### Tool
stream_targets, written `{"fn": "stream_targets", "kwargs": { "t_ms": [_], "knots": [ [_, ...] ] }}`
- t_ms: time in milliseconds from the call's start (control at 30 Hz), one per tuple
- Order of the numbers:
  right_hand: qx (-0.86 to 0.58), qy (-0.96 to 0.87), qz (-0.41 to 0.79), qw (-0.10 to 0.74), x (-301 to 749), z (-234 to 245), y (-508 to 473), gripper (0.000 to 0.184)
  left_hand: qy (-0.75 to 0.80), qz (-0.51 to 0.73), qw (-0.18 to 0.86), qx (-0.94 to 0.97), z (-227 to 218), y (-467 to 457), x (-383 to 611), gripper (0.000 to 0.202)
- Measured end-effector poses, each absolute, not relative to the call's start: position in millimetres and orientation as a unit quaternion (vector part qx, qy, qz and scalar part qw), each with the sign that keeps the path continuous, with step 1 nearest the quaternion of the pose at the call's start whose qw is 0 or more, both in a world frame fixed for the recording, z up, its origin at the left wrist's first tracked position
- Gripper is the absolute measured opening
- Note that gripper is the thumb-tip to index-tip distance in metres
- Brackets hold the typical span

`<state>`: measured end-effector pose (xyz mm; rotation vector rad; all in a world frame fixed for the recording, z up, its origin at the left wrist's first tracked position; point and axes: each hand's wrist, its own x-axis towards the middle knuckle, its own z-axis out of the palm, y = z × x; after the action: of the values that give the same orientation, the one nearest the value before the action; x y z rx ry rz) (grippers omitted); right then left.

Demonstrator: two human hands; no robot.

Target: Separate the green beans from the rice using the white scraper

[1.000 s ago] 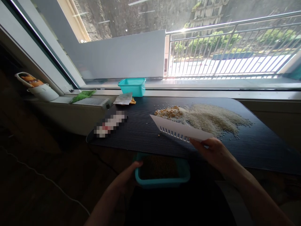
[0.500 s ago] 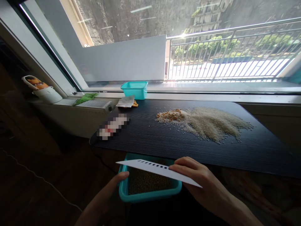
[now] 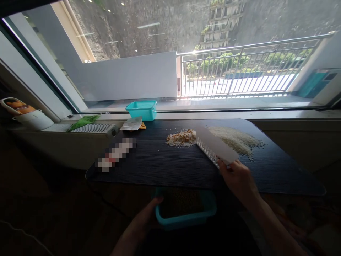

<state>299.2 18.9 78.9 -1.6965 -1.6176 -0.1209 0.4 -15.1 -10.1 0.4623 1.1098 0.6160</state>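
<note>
Dark table (image 3: 149, 167) as dial. Pale rice (image 3: 237, 136) at 2 o'clock. Teal tub (image 3: 188, 221) at 7, past near edge; left hand (image 3: 149, 211) clasps its rim, fingers hidden. Slotted card (image 3: 216, 145), tilted, central; right hand (image 3: 238, 177) pinches its 4 o'clock end. Yellow-white heap (image 3: 181, 138) at 10.

White slotted card (image 3: 217, 145), turquoise tub (image 3: 183, 221), black fine-lined table (image 3: 154, 167), whitish grain heap (image 3: 182, 138) (with orange flecks).

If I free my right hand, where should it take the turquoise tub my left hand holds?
Probably hold the turquoise tub by its right rim, thumb over the edge, coming from the right: the top is open, that rim shows uncovered, and your left hand holds the opposite end.
</note>
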Motion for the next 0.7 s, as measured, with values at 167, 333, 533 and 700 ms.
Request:
{"fn": "stream_targets", "kwargs": {
  "t_ms": [167, 333, 533, 700],
  "knots": [
    [-0.68, -0.627, -0.044, 0.378, 319, 84, 37, 0.031, 0.533, 0.269, 0.77, 0.224, -11, -12, 3, 0.05],
    [-0.662, -0.646, 0.007, 0.38, 311, 84, 50, 0.033, 0.525, 0.277, 0.775, 0.215, -7, -14, 3, 0.047],
    [-0.61, -0.69, 0.066, 0.384, 302, 85, 46, 0.033, 0.511, 0.272, 0.785, 0.223, -5, -13, 3, 0.046],
    [-0.607, -0.69, 0.083, 0.385, 300, 95, 39, 0.034, 0.517, 0.281, 0.779, 0.215, -4, -13, 3, 0.046]
  ]
}}
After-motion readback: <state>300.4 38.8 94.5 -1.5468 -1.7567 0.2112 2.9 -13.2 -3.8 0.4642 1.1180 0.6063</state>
